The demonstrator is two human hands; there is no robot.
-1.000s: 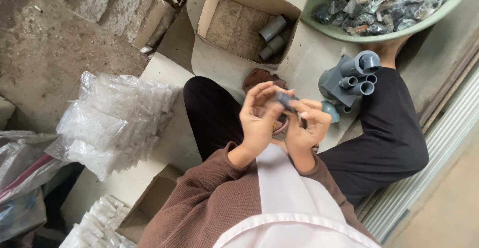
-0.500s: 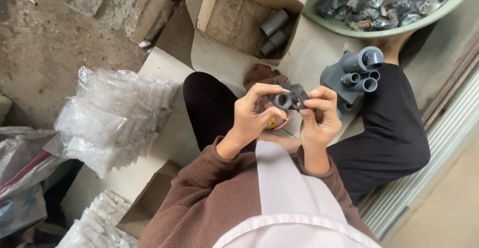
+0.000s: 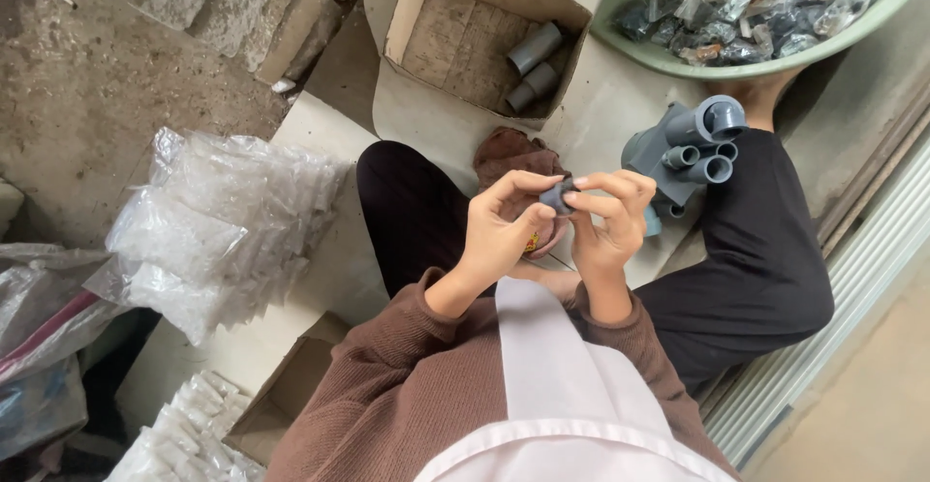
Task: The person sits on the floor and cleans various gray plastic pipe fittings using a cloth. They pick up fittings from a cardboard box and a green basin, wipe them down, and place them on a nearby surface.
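Head view: a small grey fitting [image 3: 557,194] is being pinched above the lap, the left hand [image 3: 499,235] and right hand [image 3: 610,216] both being clamped on it with fingertips meeting around its sides. It is being judged light, stiff and smooth, so it is best gripped around its round body, not its ends. Its axis is being judged roughly level, left to right, though most is hidden by fingers.

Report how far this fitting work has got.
Done: three grey pieces lie in the cardboard box.
In hand: left hand and right hand pinch one small grey fitting.
Left: a cluster of grey pipe fittings on the right knee.
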